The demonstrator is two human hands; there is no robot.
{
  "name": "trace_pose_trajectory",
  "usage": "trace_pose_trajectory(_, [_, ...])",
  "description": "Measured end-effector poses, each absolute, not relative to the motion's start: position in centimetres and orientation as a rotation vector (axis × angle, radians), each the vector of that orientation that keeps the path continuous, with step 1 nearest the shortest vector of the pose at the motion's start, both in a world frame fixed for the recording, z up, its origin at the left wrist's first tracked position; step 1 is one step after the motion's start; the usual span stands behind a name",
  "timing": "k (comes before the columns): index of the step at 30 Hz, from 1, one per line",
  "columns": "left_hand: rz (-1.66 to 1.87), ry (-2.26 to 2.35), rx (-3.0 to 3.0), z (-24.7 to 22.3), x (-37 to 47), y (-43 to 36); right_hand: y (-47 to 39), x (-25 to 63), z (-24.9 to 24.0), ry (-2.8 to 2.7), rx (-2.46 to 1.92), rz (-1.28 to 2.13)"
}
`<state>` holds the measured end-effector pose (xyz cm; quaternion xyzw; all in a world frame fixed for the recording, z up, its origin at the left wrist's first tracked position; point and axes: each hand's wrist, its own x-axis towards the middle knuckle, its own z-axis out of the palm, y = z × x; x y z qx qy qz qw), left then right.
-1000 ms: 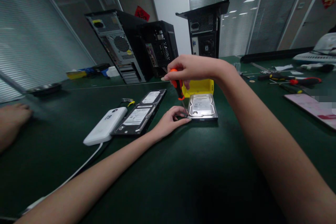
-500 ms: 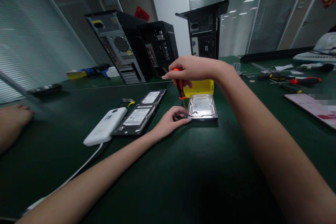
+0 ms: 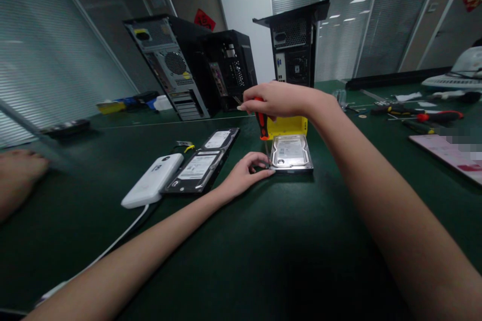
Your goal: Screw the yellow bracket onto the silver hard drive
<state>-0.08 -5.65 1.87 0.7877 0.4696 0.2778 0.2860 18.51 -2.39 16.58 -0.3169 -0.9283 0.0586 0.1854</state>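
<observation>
My right hand (image 3: 269, 98) is closed around the red-and-black handle of a screwdriver (image 3: 262, 125). The shaft points down, and its tip meets the left front corner of a silver hard drive (image 3: 289, 152). That drive lies flat, label side up. At its left edge, my left hand (image 3: 248, 170) grips the corner with curved fingers and the thumb along the front. Just behind the drive stands a yellow box or case (image 3: 288, 128), partly covered by my right hand.
Left of my hands lie two more hard drives (image 3: 198, 166), end to end, and a white power bank (image 3: 152, 180) with a cable. Open computer cases (image 3: 165, 65) stand behind. Pliers (image 3: 439, 116) and a pink-screened phone (image 3: 448, 153) are at right. Another person's hand (image 3: 22, 175) rests far left.
The screwdriver handle has tipped slightly right and stands more upright, with my right hand moving along. My left hand and the drive stay put; the view shifts very slightly.
</observation>
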Motion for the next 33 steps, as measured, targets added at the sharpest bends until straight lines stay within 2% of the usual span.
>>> trace_pose_trajectory(11, [0.744, 1.261, 2.119, 2.17, 0.11, -5.91, -3.14, 18.42, 17.19, -2.612, -0.956, 0.328])
trace_pose_trajectory(20, [0.743, 1.251, 2.102, 2.14, 0.13, -5.82, -2.74, 18.41, 17.19, -2.682, -0.922, 0.259])
trace_pose_trajectory(33, [0.742, 1.261, 2.102, 2.28, 0.12, -5.87, -3.01, 18.45, 17.31, -2.669, -0.862, 0.371])
